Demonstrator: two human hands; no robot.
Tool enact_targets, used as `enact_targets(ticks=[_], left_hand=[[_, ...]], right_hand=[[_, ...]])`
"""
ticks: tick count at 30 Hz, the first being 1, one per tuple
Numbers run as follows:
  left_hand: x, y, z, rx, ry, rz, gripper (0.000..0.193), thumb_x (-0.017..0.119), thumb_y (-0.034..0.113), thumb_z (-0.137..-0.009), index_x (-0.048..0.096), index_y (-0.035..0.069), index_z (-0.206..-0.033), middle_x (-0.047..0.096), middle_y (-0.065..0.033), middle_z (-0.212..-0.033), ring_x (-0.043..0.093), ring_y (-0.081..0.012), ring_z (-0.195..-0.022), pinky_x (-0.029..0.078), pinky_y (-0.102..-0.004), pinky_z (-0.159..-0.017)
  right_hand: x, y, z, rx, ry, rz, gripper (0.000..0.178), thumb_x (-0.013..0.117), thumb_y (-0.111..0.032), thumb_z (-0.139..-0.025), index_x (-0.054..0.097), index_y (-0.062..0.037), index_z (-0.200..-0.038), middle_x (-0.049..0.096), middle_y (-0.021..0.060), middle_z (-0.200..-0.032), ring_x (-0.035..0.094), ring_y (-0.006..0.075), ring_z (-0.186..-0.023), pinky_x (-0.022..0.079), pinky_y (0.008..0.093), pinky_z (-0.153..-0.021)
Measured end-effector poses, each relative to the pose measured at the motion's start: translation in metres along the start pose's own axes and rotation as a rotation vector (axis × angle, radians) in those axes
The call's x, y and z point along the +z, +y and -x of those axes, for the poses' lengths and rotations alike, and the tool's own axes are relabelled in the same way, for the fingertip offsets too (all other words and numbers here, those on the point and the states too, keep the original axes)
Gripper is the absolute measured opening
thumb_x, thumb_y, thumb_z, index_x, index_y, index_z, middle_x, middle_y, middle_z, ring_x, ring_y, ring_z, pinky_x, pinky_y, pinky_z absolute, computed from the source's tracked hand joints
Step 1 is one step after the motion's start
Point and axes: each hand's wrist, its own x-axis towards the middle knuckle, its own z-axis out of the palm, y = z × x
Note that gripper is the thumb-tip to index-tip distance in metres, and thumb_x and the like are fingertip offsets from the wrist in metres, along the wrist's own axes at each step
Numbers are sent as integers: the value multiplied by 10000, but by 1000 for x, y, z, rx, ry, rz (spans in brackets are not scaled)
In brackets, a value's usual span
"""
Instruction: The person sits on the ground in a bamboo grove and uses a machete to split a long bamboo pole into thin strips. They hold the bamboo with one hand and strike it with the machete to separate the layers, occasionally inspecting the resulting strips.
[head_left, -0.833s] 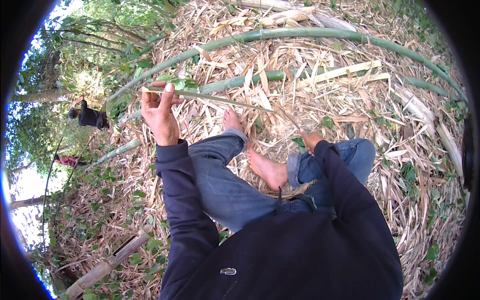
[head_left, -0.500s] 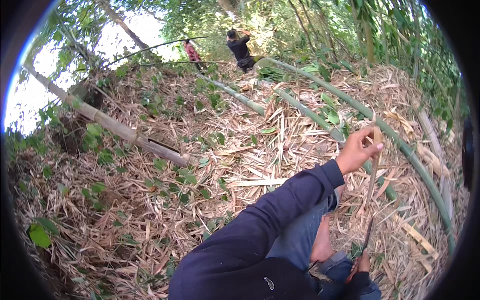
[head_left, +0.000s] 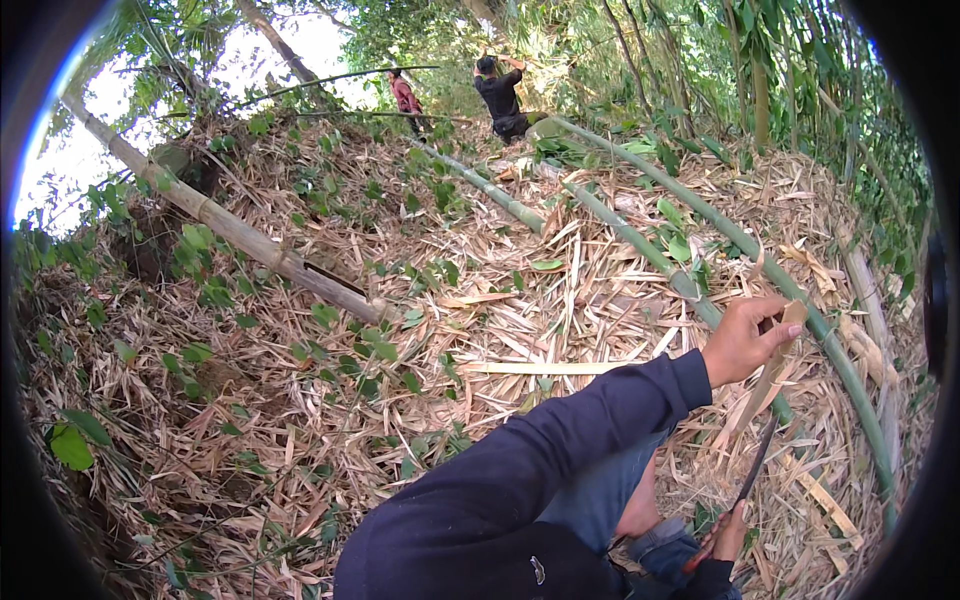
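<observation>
My left arm in a dark blue sleeve reaches across to the right. At its end my left hand [head_left: 745,342] is closed, pinching the top of a flat, pale bamboo strip [head_left: 762,388] that hangs down at a slant. Lower down, close to my leg, my right hand [head_left: 730,535] wraps round the handle of a long knife [head_left: 757,462]. Its thin dark blade points up and to the right, the tip near the strip's lower part. Whether blade and strip touch, I cannot tell. Part of the right hand is hidden behind its sleeve and the handle.
Long green bamboo poles [head_left: 690,200] lie on the right, one curving past my left hand. A dry bamboo trunk [head_left: 235,232] slants at the left. Husks and shavings cover the ground, with a pale split strip [head_left: 540,368] among them. Two people [head_left: 503,98] are far back.
My left hand has moved right and down with the bamboo strip, which now slants more. The knife blade has tilted further right. The whole view has shifted slightly.
</observation>
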Motion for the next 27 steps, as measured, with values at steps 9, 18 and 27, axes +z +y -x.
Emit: enact_targets(ticks=[9, 18, 27], left_hand=[[22, -3, -3, 31, -95, 92, 133, 675, 89, -860, 657, 14, -968, 640, -37, -766, 552, -95, -634, 445, -255, -555], [28, 11, 5, 63, -193, 55, 219, 619, -8, -888, 605, -38, -1104, 677, -99, -981, 637, -131, -887, 505, -248, -787], [36, 17, 10, 172, -138, 51, 187, 676, 25, -834, 667, -7, -1018, 663, -65, -806, 566, -72, -614, 440, -207, -551]], right_hand=[[41, -96, 76, -274, -37, -212, 371, 409, -435, -1004, 439, -183, -734, 361, -72, -550, 309, 45, -401, 263, 220, -340], [48, -174, 144, -638, -153, -3, 440, 388, -408, -1010, 523, -18, -859, 472, 13, -545, 446, 83, -424, 354, 236, -417], [51, -185, 163, -700, -183, 132, 445, 443, -406, -994, 550, 1, -850, 496, 23, -517, 476, 95, -427, 369, 254, -436]])
